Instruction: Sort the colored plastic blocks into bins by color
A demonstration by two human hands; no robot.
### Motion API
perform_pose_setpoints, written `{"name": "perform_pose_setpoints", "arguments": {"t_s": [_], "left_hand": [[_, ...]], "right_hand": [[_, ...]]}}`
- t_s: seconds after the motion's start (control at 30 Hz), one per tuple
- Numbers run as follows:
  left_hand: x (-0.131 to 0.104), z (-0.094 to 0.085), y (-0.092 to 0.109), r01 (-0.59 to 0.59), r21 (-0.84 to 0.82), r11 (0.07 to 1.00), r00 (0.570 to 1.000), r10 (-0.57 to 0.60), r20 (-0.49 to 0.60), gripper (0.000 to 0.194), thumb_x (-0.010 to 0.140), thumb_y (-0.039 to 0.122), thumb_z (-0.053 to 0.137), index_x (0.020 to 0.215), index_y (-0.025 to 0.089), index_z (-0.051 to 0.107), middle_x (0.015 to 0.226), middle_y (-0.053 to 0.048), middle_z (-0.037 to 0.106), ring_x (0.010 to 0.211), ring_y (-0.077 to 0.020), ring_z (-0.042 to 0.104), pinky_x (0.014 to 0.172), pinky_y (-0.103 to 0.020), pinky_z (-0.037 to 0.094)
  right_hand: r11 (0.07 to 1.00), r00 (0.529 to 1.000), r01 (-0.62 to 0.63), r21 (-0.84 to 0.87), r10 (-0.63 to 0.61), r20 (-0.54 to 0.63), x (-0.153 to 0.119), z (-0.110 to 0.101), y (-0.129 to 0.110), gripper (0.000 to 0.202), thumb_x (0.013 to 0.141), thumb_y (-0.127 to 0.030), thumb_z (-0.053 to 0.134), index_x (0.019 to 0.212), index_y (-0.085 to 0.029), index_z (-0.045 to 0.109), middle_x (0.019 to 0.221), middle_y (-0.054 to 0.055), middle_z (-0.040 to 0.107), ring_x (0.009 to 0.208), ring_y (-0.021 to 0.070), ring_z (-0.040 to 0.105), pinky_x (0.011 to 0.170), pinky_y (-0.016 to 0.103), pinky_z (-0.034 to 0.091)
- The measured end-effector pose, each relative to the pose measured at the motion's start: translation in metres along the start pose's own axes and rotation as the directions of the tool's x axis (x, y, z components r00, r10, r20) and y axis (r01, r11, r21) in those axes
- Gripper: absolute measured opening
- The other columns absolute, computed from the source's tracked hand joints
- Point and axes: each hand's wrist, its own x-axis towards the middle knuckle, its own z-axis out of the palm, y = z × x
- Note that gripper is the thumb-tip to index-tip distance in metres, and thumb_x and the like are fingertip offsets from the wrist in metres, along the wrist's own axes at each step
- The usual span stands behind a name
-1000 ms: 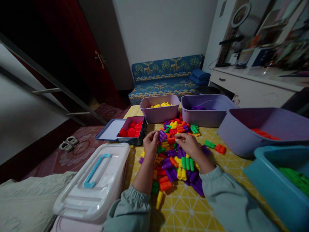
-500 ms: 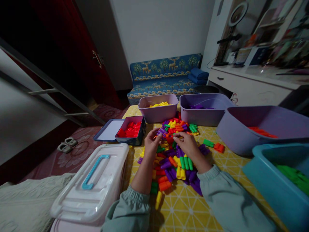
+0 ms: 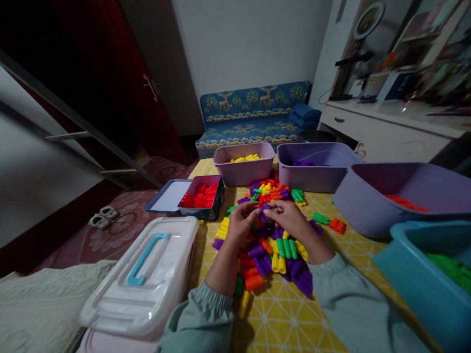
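Above the middle of a pile of plastic bullet-shaped building blocks, my left hand (image 3: 241, 223) and my right hand (image 3: 289, 219) meet at a purple block (image 3: 265, 213). The fingertips of both hands pinch it from either side. Around and below them lie loose purple blocks (image 3: 303, 279), green blocks (image 3: 287, 248), yellow blocks (image 3: 278, 264) and orange blocks (image 3: 253, 279). More mixed blocks (image 3: 270, 191) are heaped beyond my fingers. Part of the pile is hidden beneath my hands and wrists.
Along the back stand a pink bin (image 3: 245, 172) with yellow blocks and a purple bin (image 3: 312, 177) with purple ones. Rightward are a lilac bin (image 3: 362, 211) and a blue bin (image 3: 401, 260). A tin (image 3: 206, 214) of red blocks and a lidded clear box (image 3: 158, 274) sit left.
My hands have come closer together, and the purple block now sits between both sets of fingertips. Earlier it was near my left fingers. The view has shifted slightly.
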Motion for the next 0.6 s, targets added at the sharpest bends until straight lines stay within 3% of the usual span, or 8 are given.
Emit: {"name": "perform_pose_setpoints", "arguments": {"t_s": [0.1,0.2,0.3,0.4,0.5,0.6], "left_hand": [[-0.001,0.0,-0.001,0.022,0.02,1.0,1.0,-0.022,-0.009,0.036,0.074,0.043,0.072,0.097,0.014,0.073,0.09,-0.009,0.075,0.078,-0.0191,0.069,0.069,-0.027,0.054],[-0.001,0.0,-0.003,0.062,0.007,0.998,0.998,-0.062,-0.008,0.037,0.074,0.044,0.071,0.098,0.015,0.072,0.09,-0.008,0.075,0.078,-0.0197,0.07,0.067,-0.028,0.055],[0.0,0.0,-0.006,0.069,-0.012,0.998,0.998,-0.069,-0.01,0.037,0.073,0.042,0.072,0.097,0.014,0.072,0.09,-0.008,0.075,0.079,-0.0201,0.07,0.068,-0.028,0.055],[0.001,0.0,-0.009,0.06,-0.023,0.998,0.998,-0.06,-0.005,0.036,0.073,0.04,0.072,0.097,0.014,0.072,0.091,-0.009,0.075,0.081,-0.0203,0.07,0.072,-0.029,0.055],[0.001,0.0,-0.012,0.055,-0.012,0.998,0.998,-0.055,0.003,0.036,0.074,0.039,0.071,0.099,0.013,0.072,0.094,-0.01,0.075,0.084,-0.0212,0.07,0.073,-0.029,0.055],[0.001,-0.001,-0.013,0.047,0.023,0.999,0.999,-0.047,0.006,0.033,0.076,0.037,0.069,0.099,0.013,0.071,0.097,-0.011,0.074,0.086,-0.0218,0.07,0.075,-0.03,0.055]], "right_hand": [[0.996,0.994,-0.09,0.02,0.089,0.056,0.0,-0.014,-0.005,0.025,0.069,-0.037,0.072,0.078,-0.014,0.066,0.048,-0.002,0.057,0.042,0.01,0.05,0.037,0.019,0.034],[0.989,0.994,-0.108,0.1,0.107,0.02,0.008,-0.033,-0.016,0.025,0.067,-0.035,0.077,0.076,-0.014,0.066,0.049,-0.002,0.058,0.039,0.0072,0.047,0.036,0.017,0.033],[0.967,0.979,-0.077,0.244,0.119,-0.164,0.028,-0.054,-0.033,0.023,0.069,-0.032,0.077,0.07,-0.014,0.063,0.049,-0.002,0.058,0.037,0.0048,0.045,0.035,0.014,0.033],[0.86,0.902,0.089,0.502,0.144,-0.407,0.049,-0.067,-0.051,0.022,0.075,-0.029,0.072,0.068,-0.016,0.056,0.057,-0.002,0.062,0.044,0.0051,0.052,0.043,0.014,0.043],[0.782,0.871,0.18,0.596,0.155,-0.467,0.057,-0.064,-0.052,0.016,0.078,-0.026,0.068,0.075,-0.016,0.056,0.067,0.001,0.066,0.053,0.0077,0.06,0.051,0.018,0.05],[0.87,0.894,0.138,0.473,0.096,-0.438,0.051,-0.05,-0.03,0.017,0.075,-0.027,0.066,0.086,-0.016,0.062,0.075,0.003,0.069,0.057,0.0107,0.062,0.051,0.021,0.05]]}}
